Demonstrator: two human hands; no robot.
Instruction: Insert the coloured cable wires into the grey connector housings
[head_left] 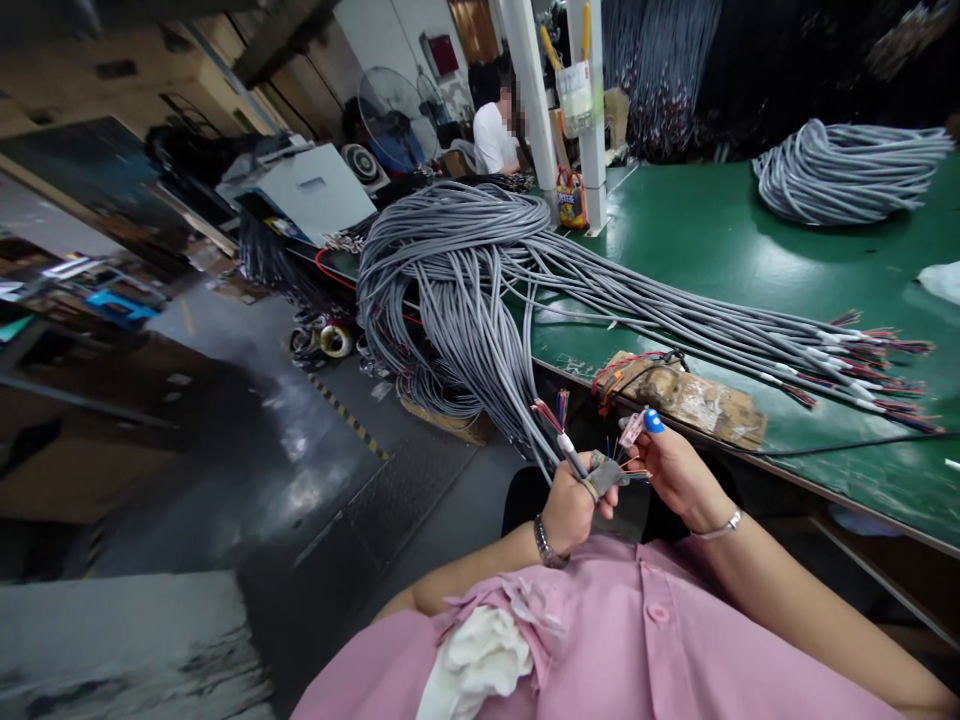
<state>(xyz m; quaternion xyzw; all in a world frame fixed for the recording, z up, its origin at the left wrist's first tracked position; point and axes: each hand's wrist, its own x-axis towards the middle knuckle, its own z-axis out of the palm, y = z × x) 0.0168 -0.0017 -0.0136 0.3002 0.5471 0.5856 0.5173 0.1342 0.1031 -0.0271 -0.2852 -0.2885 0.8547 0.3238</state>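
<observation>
My left hand (pixel 571 510) is closed round the stripped end of a grey cable (pixel 576 460), low in front of my body. Above the fist the cable shows a white band and splayed coloured wires (pixel 553 412). More fine wire ends (pixel 636 470) stick out on the right side of this hand, beside grey wrapping on its fingers. My right hand (pixel 679 475), with a blue cover on one fingertip, pinches a small pinkish-white piece (pixel 632 430) close to those wires. What kind of piece it is, I cannot make out.
A large bundle of grey cables (pixel 465 260) drapes over the edge of the green table (pixel 675 220), its stripped ends (pixel 862 365) lying right. A worn wooden block (pixel 697 400) sits at the near edge. Another cable coil (pixel 847 175) lies behind. A person (pixel 495 135) sits beyond the post.
</observation>
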